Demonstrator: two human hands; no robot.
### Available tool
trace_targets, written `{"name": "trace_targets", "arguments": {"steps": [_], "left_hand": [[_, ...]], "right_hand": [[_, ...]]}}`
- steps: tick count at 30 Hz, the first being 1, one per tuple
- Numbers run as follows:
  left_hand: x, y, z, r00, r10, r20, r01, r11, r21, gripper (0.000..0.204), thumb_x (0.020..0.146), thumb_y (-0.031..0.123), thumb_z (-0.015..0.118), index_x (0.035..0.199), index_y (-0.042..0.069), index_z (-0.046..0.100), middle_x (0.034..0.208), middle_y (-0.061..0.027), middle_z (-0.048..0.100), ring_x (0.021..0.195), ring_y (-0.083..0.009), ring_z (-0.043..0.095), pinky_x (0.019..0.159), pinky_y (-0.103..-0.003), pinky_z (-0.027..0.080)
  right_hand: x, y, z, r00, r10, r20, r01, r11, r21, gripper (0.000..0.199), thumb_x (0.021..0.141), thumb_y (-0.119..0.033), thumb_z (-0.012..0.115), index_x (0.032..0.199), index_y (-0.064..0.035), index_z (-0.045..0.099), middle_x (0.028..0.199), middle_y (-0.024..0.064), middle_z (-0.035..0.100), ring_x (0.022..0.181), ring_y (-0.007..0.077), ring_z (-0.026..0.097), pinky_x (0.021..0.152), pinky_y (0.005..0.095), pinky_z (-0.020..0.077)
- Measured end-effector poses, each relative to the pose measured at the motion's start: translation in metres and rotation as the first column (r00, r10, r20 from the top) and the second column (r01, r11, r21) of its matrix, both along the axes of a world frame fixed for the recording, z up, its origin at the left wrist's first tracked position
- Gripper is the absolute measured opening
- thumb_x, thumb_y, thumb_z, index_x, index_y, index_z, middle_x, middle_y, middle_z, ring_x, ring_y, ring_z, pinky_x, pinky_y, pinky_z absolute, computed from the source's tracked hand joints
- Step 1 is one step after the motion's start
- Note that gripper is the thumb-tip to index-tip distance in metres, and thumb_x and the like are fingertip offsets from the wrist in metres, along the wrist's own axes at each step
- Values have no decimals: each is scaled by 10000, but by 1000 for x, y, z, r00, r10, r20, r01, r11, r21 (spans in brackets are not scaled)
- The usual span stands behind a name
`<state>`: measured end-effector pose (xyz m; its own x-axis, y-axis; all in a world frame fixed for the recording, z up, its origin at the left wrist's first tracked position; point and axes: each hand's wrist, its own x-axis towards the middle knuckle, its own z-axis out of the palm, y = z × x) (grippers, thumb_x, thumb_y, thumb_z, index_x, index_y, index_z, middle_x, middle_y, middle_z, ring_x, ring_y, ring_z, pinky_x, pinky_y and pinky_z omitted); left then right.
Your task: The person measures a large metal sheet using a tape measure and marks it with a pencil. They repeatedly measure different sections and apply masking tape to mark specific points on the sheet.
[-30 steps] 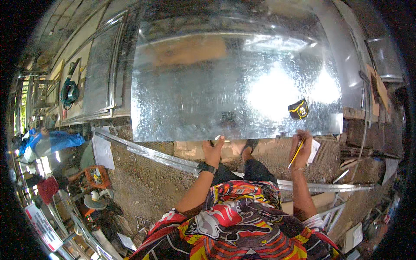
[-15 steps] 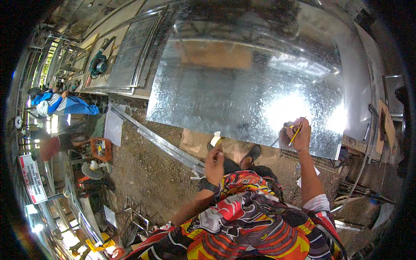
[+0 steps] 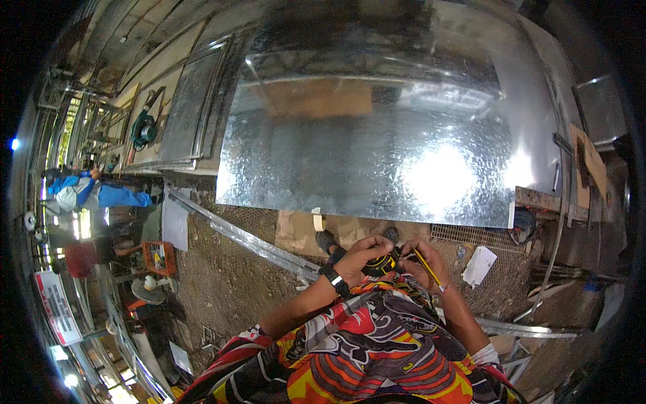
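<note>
A large galvanized metal sheet point(image 3: 377, 128) is lying flat on a low surface point(image 3: 538, 198) ahead of both hands, its near edge just beyond the fingers and its shiny face throwing back bright patches of light. Below that edge, bare dirt floor point(image 3: 222, 283) is spreading out to the left of the hands, with a long metal rail point(image 3: 249, 239) running across it at a slant and passing just left of the left wrist. Farther left, well away from the hands, another person in a blue top point(image 3: 101, 192) is bending over, and an orange crate point(image 3: 160, 257) is sitting near them.

The person's own patterned shirt point(image 3: 363, 357) is filling the lower edge, directly beneath both forearms. The left hand point(image 3: 360, 259) is curling closed around a black and yellow tape measure point(image 3: 383, 264), its grip clamped on the case, a dark wristband point(image 3: 334, 279) showing just behind it. The right hand point(image 3: 420, 266) is meeting the left one at the tape measure, fingertips touching its right side, while its grip is pinching a yellow pencil point(image 3: 425, 266) that is slanting down across the palm. A dark sandal point(image 3: 328, 240) is showing just above the left hand, and a white scrap of paper point(image 3: 479, 264) is lying to the right of the right hand.
</note>
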<state>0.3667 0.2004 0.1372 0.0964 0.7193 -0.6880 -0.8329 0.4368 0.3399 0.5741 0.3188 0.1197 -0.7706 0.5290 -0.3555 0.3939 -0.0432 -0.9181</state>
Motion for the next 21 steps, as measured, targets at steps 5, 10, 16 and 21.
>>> {"name": "trace_targets", "arguments": {"steps": [5,10,16,21], "left_hand": [[21,-2,-24,883,-258,-393,291,956,24,699,839,451,886,1255,-28,593,1155,-111,647,1049,-200,650,886,-334,538],[7,2,-19,613,-457,-644,484,862,-151,784,754,512,924,1233,-25,613,1107,-155,663,1044,-222,651,886,-338,537],[-1,3,1,556,-478,-680,534,833,-149,480,853,361,853,1104,-23,713,1012,-111,722,958,-194,678,827,-337,538],[-13,-6,-7,393,-512,-764,606,769,-204,408,878,326,827,1078,-15,729,1000,-111,739,930,-175,686,818,-333,538]], "right_hand": [[1,-15,9,982,-138,-130,108,971,-213,286,854,-31,689,1106,-69,558,1095,41,599,1001,141,603,907,304,520],[12,-32,-17,967,-174,-188,174,985,-18,280,857,-68,731,1094,-54,583,1080,67,625,982,168,631,857,346,536],[1,-22,-16,968,-85,-236,71,995,-66,239,921,-139,793,1009,-58,587,976,35,629,909,141,618,786,320,527],[4,-12,7,966,-214,-148,131,892,-433,228,893,-67,792,981,-65,582,931,27,633,840,142,618,754,317,533]]}}
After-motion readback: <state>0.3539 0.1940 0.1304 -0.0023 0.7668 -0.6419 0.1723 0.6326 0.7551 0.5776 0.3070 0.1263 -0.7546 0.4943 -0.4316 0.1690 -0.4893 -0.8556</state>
